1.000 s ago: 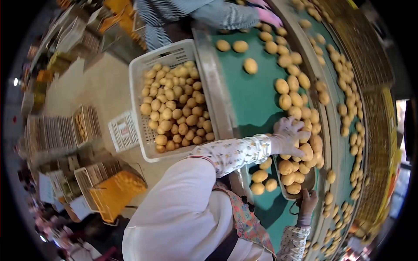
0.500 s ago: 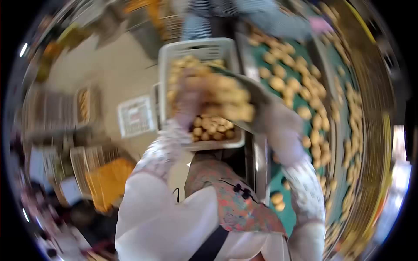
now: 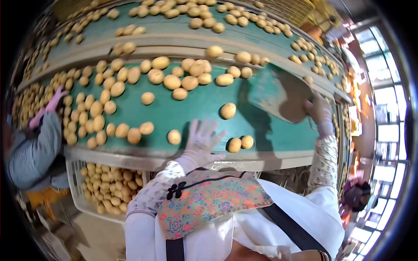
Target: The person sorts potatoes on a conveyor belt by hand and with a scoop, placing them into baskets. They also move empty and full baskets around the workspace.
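Note:
My left hand (image 3: 202,141), in a pale glove, hovers over the near edge of the green conveyor belt (image 3: 191,114) with its fingers spread and nothing in them. Loose potatoes lie around it: a single potato (image 3: 174,137) to its left and a pair of potatoes (image 3: 241,142) to its right. At the right, my right hand (image 3: 320,111) grips the side of a wide, flat scoop (image 3: 296,102), tilted above the belt. No potatoes show in the scoop; its far part is blurred. My right fingers are partly hidden behind its edge.
A white plastic crate (image 3: 102,215) full of potatoes stands below the belt at left. Beside it a co-worker in striped clothing reaches a pink-gloved hand (image 3: 54,100) to the belt. A metal rail (image 3: 278,164) runs along the near edge. Another belt (image 3: 161,25) carries potatoes behind.
My view has turned from the crate to the belt. The potatoes tipping from the scoop over the crate are out of it now. My left hand has moved to the belt.

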{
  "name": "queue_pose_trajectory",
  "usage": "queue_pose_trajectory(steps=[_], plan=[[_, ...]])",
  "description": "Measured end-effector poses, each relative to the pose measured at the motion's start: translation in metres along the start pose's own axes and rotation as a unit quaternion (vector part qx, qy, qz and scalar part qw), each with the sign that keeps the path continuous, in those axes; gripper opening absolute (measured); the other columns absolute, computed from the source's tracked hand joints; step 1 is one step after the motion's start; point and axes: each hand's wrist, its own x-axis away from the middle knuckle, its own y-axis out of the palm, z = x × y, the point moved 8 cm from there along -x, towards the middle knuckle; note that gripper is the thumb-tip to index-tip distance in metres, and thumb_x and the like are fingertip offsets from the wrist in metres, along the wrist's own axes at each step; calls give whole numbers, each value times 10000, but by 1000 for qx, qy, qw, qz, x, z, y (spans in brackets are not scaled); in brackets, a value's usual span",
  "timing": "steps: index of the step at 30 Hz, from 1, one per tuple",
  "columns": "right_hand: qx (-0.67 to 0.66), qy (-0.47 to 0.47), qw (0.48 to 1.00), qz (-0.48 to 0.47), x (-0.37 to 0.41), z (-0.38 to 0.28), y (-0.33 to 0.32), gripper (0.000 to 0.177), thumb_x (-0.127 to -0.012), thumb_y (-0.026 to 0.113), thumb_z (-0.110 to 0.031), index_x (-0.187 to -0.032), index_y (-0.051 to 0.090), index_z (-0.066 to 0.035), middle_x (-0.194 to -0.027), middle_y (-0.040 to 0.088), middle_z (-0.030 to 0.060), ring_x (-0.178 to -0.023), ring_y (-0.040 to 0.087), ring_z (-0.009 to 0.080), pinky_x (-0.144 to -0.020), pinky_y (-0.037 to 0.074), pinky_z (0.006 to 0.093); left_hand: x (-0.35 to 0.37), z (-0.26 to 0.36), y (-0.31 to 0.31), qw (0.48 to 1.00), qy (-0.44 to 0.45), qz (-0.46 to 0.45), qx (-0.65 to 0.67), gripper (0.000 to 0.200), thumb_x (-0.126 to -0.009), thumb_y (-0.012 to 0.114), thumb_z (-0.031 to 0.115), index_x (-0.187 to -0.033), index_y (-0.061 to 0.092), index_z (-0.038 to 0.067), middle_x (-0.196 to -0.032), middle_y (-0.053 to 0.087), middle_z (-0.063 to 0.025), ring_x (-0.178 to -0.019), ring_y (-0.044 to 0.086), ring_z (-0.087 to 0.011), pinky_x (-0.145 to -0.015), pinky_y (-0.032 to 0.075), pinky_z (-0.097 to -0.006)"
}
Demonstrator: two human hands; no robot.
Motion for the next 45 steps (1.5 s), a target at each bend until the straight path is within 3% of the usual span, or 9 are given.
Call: queue_pose_trajectory(steps=[3,6,13,21,27,31,38,42,45], plan=[[23,110,991,-66,14,126,57,351,-780,616,-292,-1022,678,-45,-1030,669,243,-967,646,390,-856,511,458,-24,-34,49,993,29,-94,-61,562,-716,729,392,-1223,596,189,-1337,479,-154,-1295,383,-352,-1087,226,-582],[27,151,974,-167,19,137,107,359,-778,615,-293,-1034,677,-49,-1049,669,231,-983,640,391,-871,504,456,9,-125,-27,960,-68,63,-265,497,-717,734,232,-1190,605,152,-1310,514,-156,-1298,403,-370,-1103,228,-582],[-75,-199,970,-114,-55,-188,91,328,-829,577,-286,-1040,559,-35,-872,675,224,-844,652,401,-767,509,492,228,-296,-180,814,-469,202,-278,725,-812,729,364,-1386,435,32,-1375,476,-190,-1250,443,-393,-1053,295,-552],[-118,-296,931,-178,31,-494,39,364,-836,565,-314,-1042,550,-14,-949,669,245,-927,646,403,-829,501,476,91,-297,-184,942,-262,198,-65,847,-697,801,363,-1420,428,126,-1390,417,-160,-1309,367,-354,-1058,253,-517],[-305,-286,879,-227,76,-575,38,373,-787,634,-325,-977,573,-9,-936,653,254,-928,626,416,-818,488,470,96,-350,-218,934,-313,141,-98,901,-656,709,675,-1423,443,285,-1468,335,-173,-1329,281,-385,-1071,127,-600],[-359,-346,848,-182,99,-597,-9,365,-817,645,-358,-951,553,-31,-799,642,219,-789,636,411,-696,490,484,131,-340,-269,929,-264,222,-132,845,-665,762,569,-1405,475,281,-1461,370,-108,-1337,258,-436,-1108,167,-581],[-284,-625,727,-24,267,-705,-174,297,-868,642,-216,-1109,522,-90,-665,641,136,-610,654,334,-521,495,416,318,-304,-380,830,-270,456,-174,670,-717,726,373,-1303,564,94,-1279,484,-168,-1135,442,-399,-1007,340,-517],[-207,-761,589,174,397,-763,-196,275,-869,548,-150,-1125,491,-63,-620,597,111,-550,630,291,-489,480,408,504,-321,-382,721,-498,477,-69,474,-899,590,213,-1318,510,5,-1376,462,-181,-1279,434,-321,-1076,343,-387],[-254,-689,673,92,371,-772,-203,284,-865,539,-155,-1123,497,-41,-629,591,70,-519,605,245,-465,450,355,586,-332,-360,650,-560,507,-89,472,-901,615,209,-1308,512,-5,-1386,451,-188,-1282,439,-296,-1060,366,-344]])
